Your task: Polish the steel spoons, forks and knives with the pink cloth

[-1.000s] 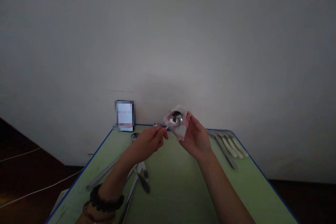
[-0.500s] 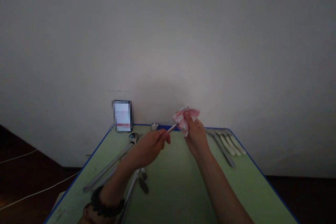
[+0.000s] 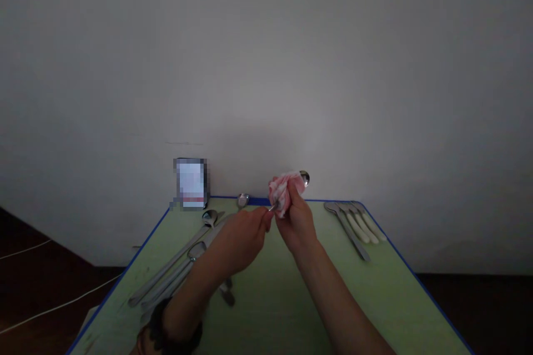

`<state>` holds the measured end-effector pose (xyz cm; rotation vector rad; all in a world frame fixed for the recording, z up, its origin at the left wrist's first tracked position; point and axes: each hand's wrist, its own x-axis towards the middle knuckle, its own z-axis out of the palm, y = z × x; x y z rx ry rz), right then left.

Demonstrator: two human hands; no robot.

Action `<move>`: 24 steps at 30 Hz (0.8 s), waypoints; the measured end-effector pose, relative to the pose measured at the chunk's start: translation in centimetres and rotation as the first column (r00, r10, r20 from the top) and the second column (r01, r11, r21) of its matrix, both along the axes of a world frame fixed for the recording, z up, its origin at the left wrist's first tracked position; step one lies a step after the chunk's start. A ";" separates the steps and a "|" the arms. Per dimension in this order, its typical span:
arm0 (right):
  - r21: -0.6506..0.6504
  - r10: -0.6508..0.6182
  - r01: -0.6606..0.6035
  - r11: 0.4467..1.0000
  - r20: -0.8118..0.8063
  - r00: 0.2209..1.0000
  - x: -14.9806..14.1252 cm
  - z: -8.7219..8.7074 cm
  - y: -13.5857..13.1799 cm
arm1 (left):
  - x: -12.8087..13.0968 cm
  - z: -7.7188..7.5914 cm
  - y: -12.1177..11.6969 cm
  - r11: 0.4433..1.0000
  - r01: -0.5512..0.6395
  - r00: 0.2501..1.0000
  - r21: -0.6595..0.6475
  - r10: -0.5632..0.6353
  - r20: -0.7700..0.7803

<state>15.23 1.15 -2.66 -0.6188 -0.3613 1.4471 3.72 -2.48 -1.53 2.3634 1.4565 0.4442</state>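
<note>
Above the far part of the table, my left hand (image 3: 245,236) is closed on the handle of a metal spoon (image 3: 306,178). The spoon's bowl sticks out at the upper right, past a pink and white cloth (image 3: 280,189). My right hand (image 3: 297,219) is closed on this cloth, thumb on top, with the cloth wrapped around the spoon's neck and part of its handle. The middle of the spoon is hidden by the cloth.
Several metal spoons (image 3: 210,217) and other cutlery lie at the left of the green table (image 3: 275,299), partly behind my left arm. At the right are a metal piece of cutlery (image 3: 350,236) and forks with cream handles (image 3: 361,230). A lit phone (image 3: 191,184) stands against the wall.
First the spoon's bowl lay on the spread cloth. The cloth then closed over it, and my right hand has shifted toward my left along the handle, leaving the bowl uncovered.
</note>
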 end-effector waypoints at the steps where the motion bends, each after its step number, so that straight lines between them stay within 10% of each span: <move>1: -0.012 0.006 -0.006 1.000 -0.024 1.000 0.0 0.2 0.0 | 0.1 0.2 -0.2 1.000 -0.015 0.999 0.007 0.015 -0.039; 14: -0.049 -0.007 0.009 0.999 0.023 1.000 -0.5 -0.1 -1.1 | 2.6 -1.6 -0.6 0.989 -0.146 0.989 0.005 0.145 0.023; 20: -0.104 -0.238 0.239 0.965 0.027 0.971 1.2 -0.2 0.6 | 4.3 -2.1 -1.6 0.994 -0.111 0.994 -0.025 0.111 -0.016; 24: 0.117 -0.373 0.356 0.927 0.202 0.906 3.6 -0.2 1.3 | 4.9 -1.5 -2.5 0.996 -0.068 0.991 -0.056 0.074 0.110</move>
